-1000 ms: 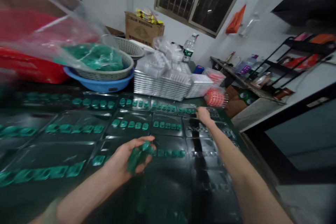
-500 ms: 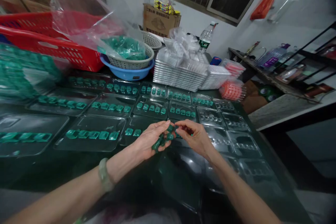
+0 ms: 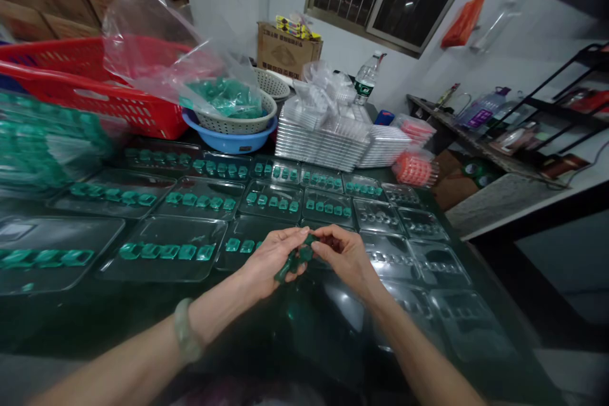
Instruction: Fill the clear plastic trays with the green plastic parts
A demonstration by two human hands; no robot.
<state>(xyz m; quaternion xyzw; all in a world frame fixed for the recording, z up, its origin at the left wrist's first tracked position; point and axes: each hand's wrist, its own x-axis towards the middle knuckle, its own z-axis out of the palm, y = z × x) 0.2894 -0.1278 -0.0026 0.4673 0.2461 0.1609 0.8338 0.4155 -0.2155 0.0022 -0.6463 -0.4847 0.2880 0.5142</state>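
Observation:
Several small green translucent plastic pieces (image 3: 291, 264) lie in my left hand (image 3: 273, 260), its fingers curled round them. My right hand (image 3: 343, 258) meets it from the right, thumb and forefinger pinched on one green piece (image 3: 307, 248) at the left hand's fingertips. Both hands hover over the dark table, above rows of clear plastic trays. Just left of my hands, a clear tray (image 3: 164, 269) carries a row of green pieces (image 3: 169, 251). To the right, a clear tray (image 3: 434, 264) shows only its moulded slots.
A red basket (image 3: 95, 98) and a bag of green pieces (image 3: 42, 139) stand at the left. Behind the trays are a blue basin (image 3: 238, 139), stacked clear trays (image 3: 318, 136), a bottle (image 3: 367, 79) and pink packs (image 3: 415, 168). A shelf (image 3: 490, 139) stands at the right.
My right hand has shifted slightly left and closer to the left hand, its fingertips now at the green piece there. The view has tilted slightly; trays look otherwise the same.

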